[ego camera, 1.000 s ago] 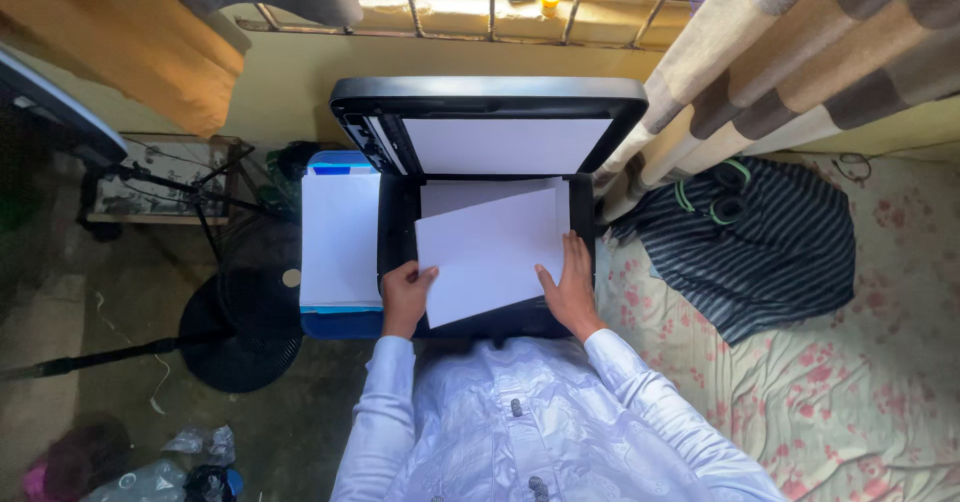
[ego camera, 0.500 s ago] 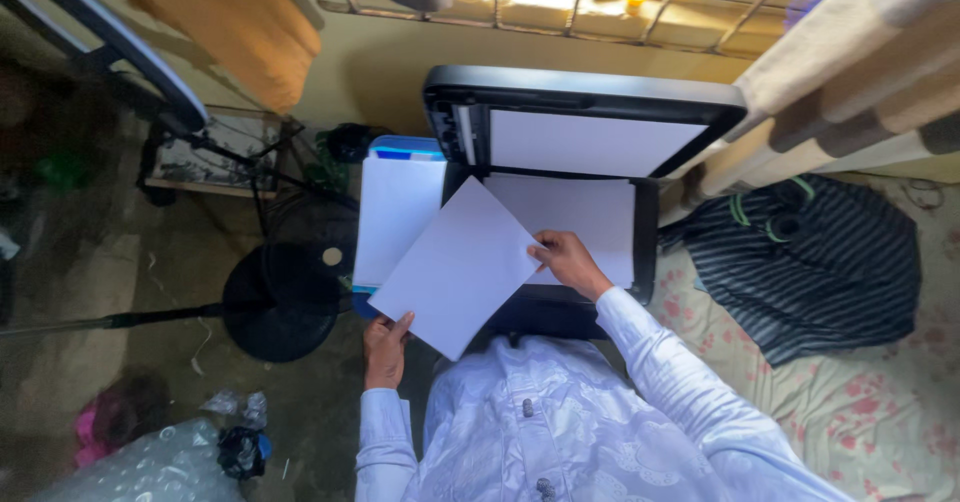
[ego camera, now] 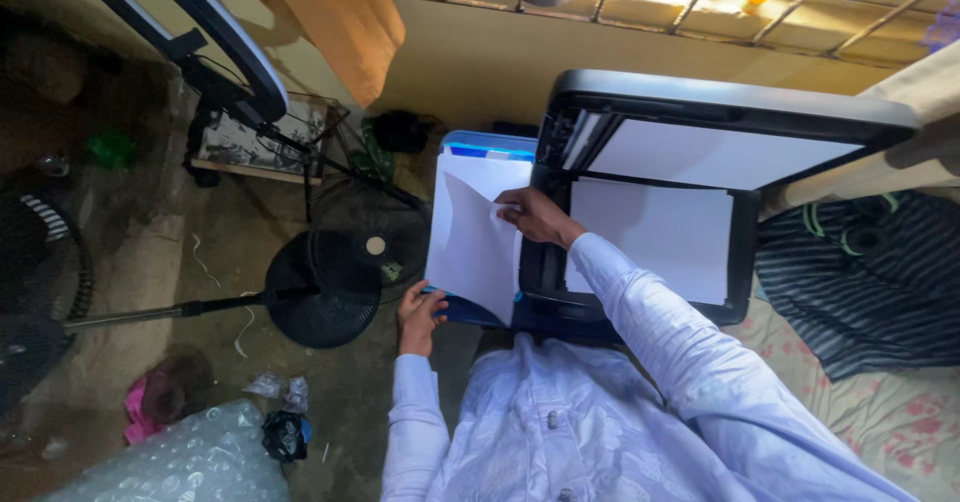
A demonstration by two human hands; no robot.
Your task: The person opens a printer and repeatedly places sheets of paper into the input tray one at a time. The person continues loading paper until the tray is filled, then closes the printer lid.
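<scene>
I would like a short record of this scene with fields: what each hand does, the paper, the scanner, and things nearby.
left hand: at the lower edge of the sheet
right hand: pinches the sheet's upper right edge
sheet: white, blank, over the paper stack
paper stack: white, on a blue box, left of the scanner
scanner: black, lid open, another white page on the glass
nearby: fan on the floor to the left; striped cloth on the bed to the right

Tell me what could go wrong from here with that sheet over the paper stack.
The sheet is pinched only at its top edge by the right hand and at its lower corner by the left hand; it could bend or slip. It sits skewed over the paper stack, so it may land misaligned. The scanner lid stands open beside the right arm; a bump could drop it.
</scene>
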